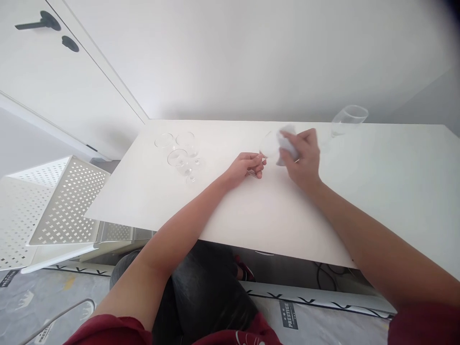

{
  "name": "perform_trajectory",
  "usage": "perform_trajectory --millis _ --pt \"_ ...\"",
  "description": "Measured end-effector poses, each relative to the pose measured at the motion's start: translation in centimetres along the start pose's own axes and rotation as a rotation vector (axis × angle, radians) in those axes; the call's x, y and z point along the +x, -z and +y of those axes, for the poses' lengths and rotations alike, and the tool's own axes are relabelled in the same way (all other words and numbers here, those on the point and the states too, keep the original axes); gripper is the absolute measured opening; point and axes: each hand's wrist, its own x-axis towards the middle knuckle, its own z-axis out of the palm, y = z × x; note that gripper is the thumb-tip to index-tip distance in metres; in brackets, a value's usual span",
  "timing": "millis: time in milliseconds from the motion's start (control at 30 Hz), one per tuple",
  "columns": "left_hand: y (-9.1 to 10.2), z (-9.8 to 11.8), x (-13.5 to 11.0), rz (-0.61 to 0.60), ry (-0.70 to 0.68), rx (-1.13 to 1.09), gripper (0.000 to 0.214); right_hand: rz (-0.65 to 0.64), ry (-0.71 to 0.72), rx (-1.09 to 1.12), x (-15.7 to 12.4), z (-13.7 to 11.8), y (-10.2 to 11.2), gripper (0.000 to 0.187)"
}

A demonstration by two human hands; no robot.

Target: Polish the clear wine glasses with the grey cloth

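Observation:
My left hand (248, 166) rests on the white table (377, 191) with its fingers pinched on the stem of a clear wine glass (269, 145) lying tilted between my hands. My right hand (304, 155) is closed on a small white cloth (287, 141) pressed against the bowl of that glass. Three more clear wine glasses (179, 151) stand together to the left of my left hand. Another clear glass (348, 120) stands at the far right of the table, near the wall.
A white perforated metal rack (53, 206) sits low at the left beside the table. A white door with a black handle (39, 21) is at the upper left. Cables (330, 273) lie under the table's front edge. My knees are under the table.

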Motion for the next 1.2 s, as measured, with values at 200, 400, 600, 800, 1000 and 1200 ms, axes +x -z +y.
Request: perform_trajectory --millis 200,400,600,800,1000,1200 --pt "-0.2 1.1 -0.5 0.013 0.124 -0.378 0.031 -0.073 0.003 -0.04 0.0 -0.3 -0.2 0.036" --pt "0.3 1.2 -0.9 -0.052 0.206 -0.509 0.028 -0.189 0.06 0.013 -0.2 -0.4 -0.2 0.034" --pt "0.0 1.2 -1.2 -0.154 0.266 -0.39 0.025 -0.066 0.084 0.012 -0.1 -1.1 -0.3 0.034" --pt "0.2 1.6 -1.3 -0.103 0.34 -0.437 0.034 -0.015 0.02 -0.025 -0.1 -1.5 -0.4 0.036" --pt "0.4 1.9 -1.3 -0.075 0.381 -0.481 0.035 -0.13 0.047 0.035 -0.2 -1.3 -0.4 0.033" --pt "0.5 1.8 -1.3 -0.081 0.416 -0.471 0.036 -0.091 0.057 0.061 -0.2 -1.1 -0.4 0.039"
